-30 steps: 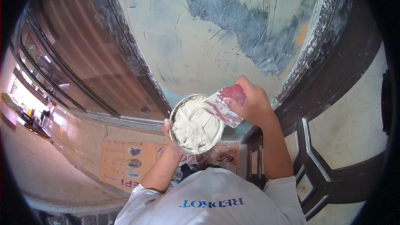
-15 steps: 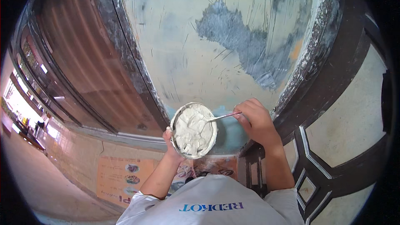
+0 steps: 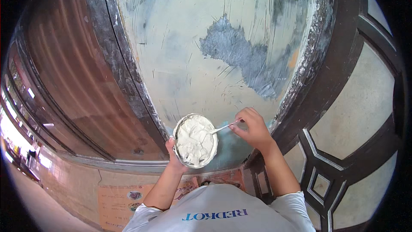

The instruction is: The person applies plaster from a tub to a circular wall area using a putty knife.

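Observation:
My left hand (image 3: 173, 155) holds a round tub (image 3: 216, 149) from its left side and underneath, with the thumb at the rim. Thick off-white putty (image 3: 194, 141) fills the tub, its surface lumpy and folded. Between the thumb and fingers of my right hand (image 3: 254, 129) is the thin handle of a spoon-like tool (image 3: 223, 127). Its far end rests in the putty at the tub's right side, so its exact shape is hidden. Beyond both hands stands a pale panel (image 3: 171, 60) with scratches and a bare grey patch (image 3: 240, 49).
Dark, paint-flecked frame posts (image 3: 315, 34) border the panel on both sides. Brown glazed panes (image 3: 73, 73) stand at left. A dark door with pale inset panels (image 3: 356, 103) is at right. Orange printed sheets (image 3: 113, 202) lie low at left, beside tiled floor (image 3: 71, 176).
The tub has shifted slightly left and toward me. My right hand has moved a little left and the tool slants more steeply, its end still in the putty. The view has tilted slightly.

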Demonstrator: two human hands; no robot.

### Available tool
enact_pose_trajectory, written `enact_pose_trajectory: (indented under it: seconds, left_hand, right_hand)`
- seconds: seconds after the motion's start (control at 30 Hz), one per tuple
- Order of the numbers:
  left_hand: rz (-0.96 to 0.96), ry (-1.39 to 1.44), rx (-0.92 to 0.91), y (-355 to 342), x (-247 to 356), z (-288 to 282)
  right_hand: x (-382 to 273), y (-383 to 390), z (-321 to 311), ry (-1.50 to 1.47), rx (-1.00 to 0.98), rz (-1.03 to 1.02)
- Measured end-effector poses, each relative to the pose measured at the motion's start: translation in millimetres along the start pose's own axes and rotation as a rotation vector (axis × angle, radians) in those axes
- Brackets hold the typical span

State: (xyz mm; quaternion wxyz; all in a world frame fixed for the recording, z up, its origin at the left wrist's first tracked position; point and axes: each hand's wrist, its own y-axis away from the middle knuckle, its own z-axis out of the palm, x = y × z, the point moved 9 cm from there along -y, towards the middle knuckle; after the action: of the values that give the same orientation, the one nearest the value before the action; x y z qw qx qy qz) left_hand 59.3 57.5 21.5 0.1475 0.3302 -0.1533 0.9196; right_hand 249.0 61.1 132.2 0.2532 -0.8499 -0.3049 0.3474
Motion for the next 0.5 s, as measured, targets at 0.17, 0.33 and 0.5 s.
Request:
enact_pose_trajectory:
  seconds: [0.17,0.33,0.5]
  left_hand:
    - [-0.045,0.173,-0.062,-2,8,0]
    - [-0.093,0.237,-0.229,-2,18,2]
    - [-0.092,0.235,-0.185,-1,27,-8]
  right_hand:
    - [30,0,-7,0.057,0.172,0.117]
    - [49,-12,-32,0.09,0.262,0.219]
    - [20,-71,-79,0.28,0.357,0.182]
